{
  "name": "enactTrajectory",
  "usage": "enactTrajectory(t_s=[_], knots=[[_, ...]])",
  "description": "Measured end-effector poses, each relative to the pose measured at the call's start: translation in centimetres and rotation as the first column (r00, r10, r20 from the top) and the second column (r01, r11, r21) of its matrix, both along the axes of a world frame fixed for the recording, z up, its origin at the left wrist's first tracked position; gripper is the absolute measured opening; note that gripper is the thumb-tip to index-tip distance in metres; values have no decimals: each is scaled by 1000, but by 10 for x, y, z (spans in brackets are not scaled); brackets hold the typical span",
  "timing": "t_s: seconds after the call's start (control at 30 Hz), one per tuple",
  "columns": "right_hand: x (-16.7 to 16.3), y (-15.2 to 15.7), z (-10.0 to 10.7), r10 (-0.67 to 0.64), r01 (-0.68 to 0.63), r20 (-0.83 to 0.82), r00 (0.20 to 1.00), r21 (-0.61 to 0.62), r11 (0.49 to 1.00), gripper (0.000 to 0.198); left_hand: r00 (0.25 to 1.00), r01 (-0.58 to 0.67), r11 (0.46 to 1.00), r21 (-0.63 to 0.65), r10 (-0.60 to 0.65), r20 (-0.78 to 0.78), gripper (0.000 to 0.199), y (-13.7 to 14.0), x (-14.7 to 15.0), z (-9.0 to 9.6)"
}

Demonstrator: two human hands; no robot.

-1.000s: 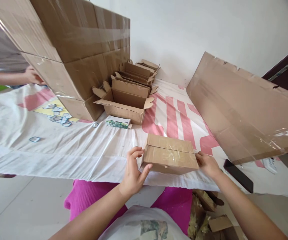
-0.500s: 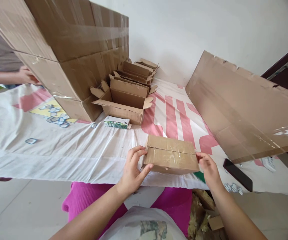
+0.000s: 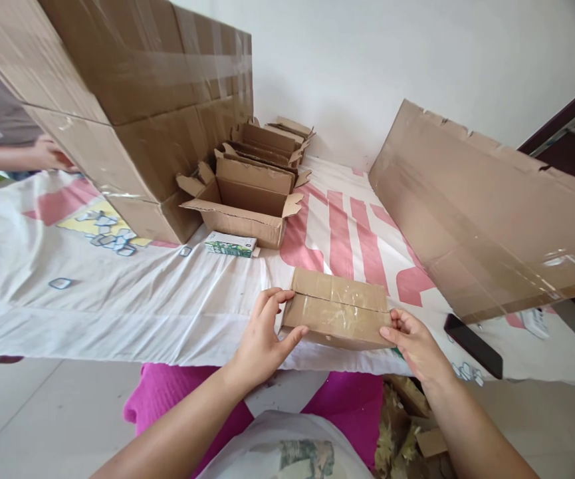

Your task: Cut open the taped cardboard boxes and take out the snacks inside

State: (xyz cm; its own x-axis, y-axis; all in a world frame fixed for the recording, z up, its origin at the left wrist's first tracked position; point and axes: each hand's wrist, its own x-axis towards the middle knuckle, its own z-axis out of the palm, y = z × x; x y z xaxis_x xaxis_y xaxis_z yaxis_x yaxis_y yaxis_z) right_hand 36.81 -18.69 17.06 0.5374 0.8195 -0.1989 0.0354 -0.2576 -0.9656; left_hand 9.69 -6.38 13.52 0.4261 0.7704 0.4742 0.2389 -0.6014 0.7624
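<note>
- Clock centred on the closed carton (image 3: 340,309), 12 pointing away from the wearer. Carton is sitting on the pink-and-white cloth (image 3: 207,286) near the table's front edge; flaps are meeting at a lengthwise seam under shiny tape, hiding the contents.
- Left hand (image 3: 264,336), at 9 o'clock: thumb and fingers are spreading wide, fingertips touching the carton's end.
- Right hand (image 3: 414,342), at 3 o'clock: narrow, is pinching the carton's near corner, thumb on top, fingers curling at the end.
- Open carton (image 3: 244,226), between 10 and 11: flaps are splaying outward; front wall is hiding its floor.
- More open cartons (image 3: 270,136), at 11, are standing in a row behind it, insides mostly hidden.
- Small green-and-white box (image 3: 230,243), at 10, is lying just before the open carton.
- Tall taped carton stack (image 3: 157,133), at 10, is rising beside the row, contents hidden.
- Little pale pieces (image 3: 112,238), between 9 and 10, are lying heaped by the stack's foot.
- Large cardboard sheet (image 3: 486,219), at 2, is leaning.
- Black phone (image 3: 474,346), just past 3, is lying near the right hand.
- Co-worker's hand (image 3: 45,154), at 10, is showing partly behind the stack.
</note>
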Motion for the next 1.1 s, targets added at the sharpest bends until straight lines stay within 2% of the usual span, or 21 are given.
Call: enactTrajectory(t_s=[0.13,0.23,0.3,0.4,0.47,0.53,0.6,0.7,0.8,0.87,0.97,1.1], knots=[[-1,-2,1,14,-15,88,996,17,1000,48,999,-8,1000,11,8,-44,49,0,0,-1],[9,-2,-4,-8,-9,230,973,72,997,45,996,-27,998,53,31,-78,46,1,1,-1],[23,-3,-10,-1,-25,362,932,67,997,38,993,-43,993,114,54,-101,41,2,2,1],[48,-4,-26,140,-91,606,783,-111,990,27,986,-46,978,202,77,-149,30,5,2,7],[59,-8,-38,320,-133,705,633,-307,942,26,979,-29,974,226,73,-189,24,7,2,12],[63,-11,-49,498,-155,707,503,-492,856,39,971,-9,976,219,61,-232,24,9,2,16],[61,-14,-56,611,-152,677,411,-610,778,44,958,7,983,182,45,-284,29,12,3,20],[55,-15,-62,667,-124,672,323,-668,733,37,925,45,995,86,-9,-379,38,18,4,25],[53,-13,-65,673,-119,682,286,-672,731,34,890,109,994,-12,-103,-445,41,23,3,31],[54,-13,-67,666,-124,694,274,-661,740,34,881,141,989,-34,-141,-452,39,24,2,36],[54,-14,-70,646,-131,717,263,-637,760,36,894,155,988,2,-139,-426,35,24,1,42],[55,-18,-74,619,-144,742,258,-604,784,37,912,163,984,71,-123,-392,44,21,1,44]])
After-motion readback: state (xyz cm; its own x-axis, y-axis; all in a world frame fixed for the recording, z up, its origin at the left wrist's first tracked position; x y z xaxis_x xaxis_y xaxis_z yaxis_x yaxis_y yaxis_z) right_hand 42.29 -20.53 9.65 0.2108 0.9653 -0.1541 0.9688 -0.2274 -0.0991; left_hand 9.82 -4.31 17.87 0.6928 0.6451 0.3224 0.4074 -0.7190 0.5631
